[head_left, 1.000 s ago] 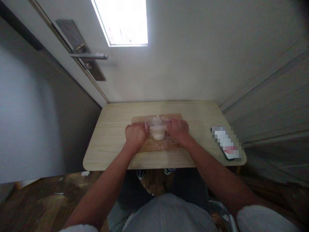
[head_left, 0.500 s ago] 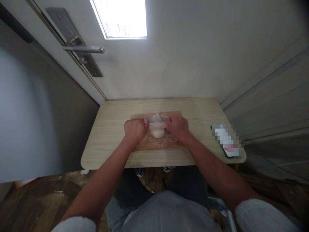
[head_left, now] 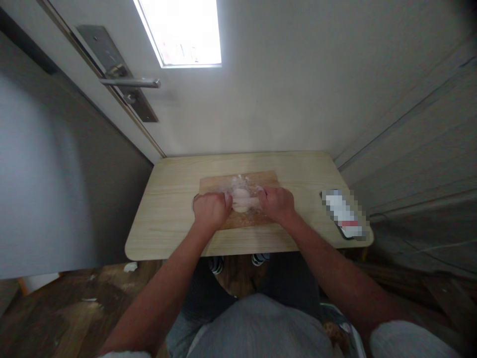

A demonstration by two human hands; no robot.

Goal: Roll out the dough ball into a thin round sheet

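Grey cloth was shown nearest, in the shirt (head_left: 257, 330), with a container (head_left: 358, 338) partly hidden on the right, its brown contents not made out. Past the shirt, dark trousers (head_left: 294, 283) and striped shoes (head_left: 259, 259) were seen, the shoes partly covered by the table (head_left: 160, 209). On the floor (head_left: 74, 328), a white scrap (head_left: 130, 267) had been left. Across the table's middle a board (head_left: 265, 178) was laid, dusted with flour (head_left: 244, 180). On it the dough (head_left: 240, 208), a round disc, was crossed by a pale rolling pin (head_left: 250, 202). One end of the pin was gripped by the left hand (head_left: 213, 210), the other by the right hand (head_left: 278, 203); both were closed, their curled fingers mostly hidden. Well to the right a phone (head_left: 345, 216) was placed, its screen pixelated. Behind the table a white door (head_left: 283, 89) was seen, fitted with a metal handle (head_left: 137, 83) and a bright window (head_left: 186, 30).
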